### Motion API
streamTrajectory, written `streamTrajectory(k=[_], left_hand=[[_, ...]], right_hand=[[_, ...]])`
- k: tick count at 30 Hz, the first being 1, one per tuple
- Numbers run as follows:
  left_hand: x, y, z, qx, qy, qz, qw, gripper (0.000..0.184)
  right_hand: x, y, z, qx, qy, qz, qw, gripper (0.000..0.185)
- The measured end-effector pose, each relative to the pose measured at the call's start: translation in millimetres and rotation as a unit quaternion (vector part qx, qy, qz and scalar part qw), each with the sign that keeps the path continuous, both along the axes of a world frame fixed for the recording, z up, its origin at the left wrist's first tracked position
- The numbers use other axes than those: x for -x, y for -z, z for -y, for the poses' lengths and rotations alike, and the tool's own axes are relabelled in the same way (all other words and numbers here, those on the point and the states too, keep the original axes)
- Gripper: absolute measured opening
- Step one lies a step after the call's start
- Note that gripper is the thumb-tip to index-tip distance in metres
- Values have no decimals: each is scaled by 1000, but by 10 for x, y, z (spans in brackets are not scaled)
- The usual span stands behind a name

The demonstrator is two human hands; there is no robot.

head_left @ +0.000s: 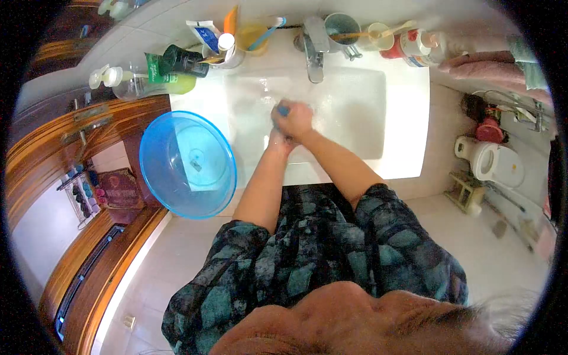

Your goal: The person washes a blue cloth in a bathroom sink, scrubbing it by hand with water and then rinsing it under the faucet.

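Observation:
Over the white sink (355, 136) my two hands are together, left of the faucet (315, 62). My right hand (297, 120) is closed, and a small blue object (284, 110) shows at its fingers. Its kind is too small to make out. My left hand (280, 139) lies under and against the right one, its fingers mostly hidden. Around the hands the basin looks wet, with bright glints on its surface.
A clear blue plastic basin (231, 171) rests at the sink's left edge. Along the back stand bottles, a toothbrush (267, 34), a grey mug (342, 26) and a red-and-white bottle (408, 46). Towels (491, 68) hang at right; a toilet (494, 163) stands beyond.

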State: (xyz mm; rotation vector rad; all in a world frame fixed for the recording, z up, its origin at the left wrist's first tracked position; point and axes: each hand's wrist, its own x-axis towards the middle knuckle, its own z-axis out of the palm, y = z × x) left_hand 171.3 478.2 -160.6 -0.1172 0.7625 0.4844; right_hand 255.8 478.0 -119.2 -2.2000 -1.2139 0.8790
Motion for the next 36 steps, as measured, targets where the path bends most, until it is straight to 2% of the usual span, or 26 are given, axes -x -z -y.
streamTrajectory(k=[1, 4, 6, 8, 9, 10, 12, 14, 15, 17, 18, 20, 21, 23, 25, 28, 29, 32, 33, 36], left_hand=[[-39, -140, 40, -46, 23, -98, 994, 37], [-67, -68, -55, -92, -8, -128, 987, 38], [31, -257, -103, -99, -34, -177, 979, 40], [188, -277, -152, -84, -63, -252, 962, 43], [275, -283, -156, -75, -32, -273, 958, 45], [339, -292, -108, -85, -20, -316, 945, 45], [432, -267, 11, -104, 6, -399, 911, 45], [527, -141, 87, -169, 36, -425, 888, 44], [559, -138, 159, -193, 30, -432, 880, 44], [590, -183, 299, -241, 12, -464, 852, 38], [644, -192, 355, -300, 10, -480, 824, 37], [706, -226, 486, -413, 10, -502, 760, 36], [706, -380, 526, -417, 4, -507, 754, 34], [777, -359, 590, -447, -11, -504, 739, 32], [831, -297, 654, -457, -50, -500, 733, 30], [930, -467, 722, -502, -14, -537, 678, 29], [971, -390, 712, -541, -25, -543, 642, 27], [1047, -324, 748, -546, 44, -540, 639, 25], [1017, -313, 737, -533, 20, -506, 678, 24], [926, -413, 671, -503, 55, -485, 713, 21]], right_hand=[[-110, 227, -110, -11, 66, 34, 997, 39], [-366, 379, -243, 18, 152, 47, 987, 43], [-451, 395, -212, 35, 210, 46, 976, 49], [-693, 514, -146, 96, 165, -40, 981, 49], [-682, 538, -83, 50, 196, 69, 977, 46], [-723, 524, -60, 99, 199, 43, 974, 49], [-533, 724, -15, 109, 105, 182, 972, 54], [-54, 550, -21, 69, 11, 223, 972, 58], [105, 367, -26, 125, -49, 173, 976, 53], [171, 710, -113, 27, -4, 40, 999, 44], [193, 875, -181, -24, 21, -28, 999, 39], [283, 816, -384, -174, 68, -79, 979, 32], [330, 787, -544, -259, 69, -80, 960, 32], [555, 872, -842, -281, 105, -74, 951, 35], [784, 777, -782, -196, 46, -129, 971, 41], [1006, 603, -316, -113, -40, -182, 976, 50], [1007, 550, -144, -61, -85, -171, 980, 52], [741, 427, 354, 86, -211, -123, 966, 56], [595, 410, 470, 134, -250, -106, 953, 57], [131, 490, 736, 192, -228, -39, 954, 55]])
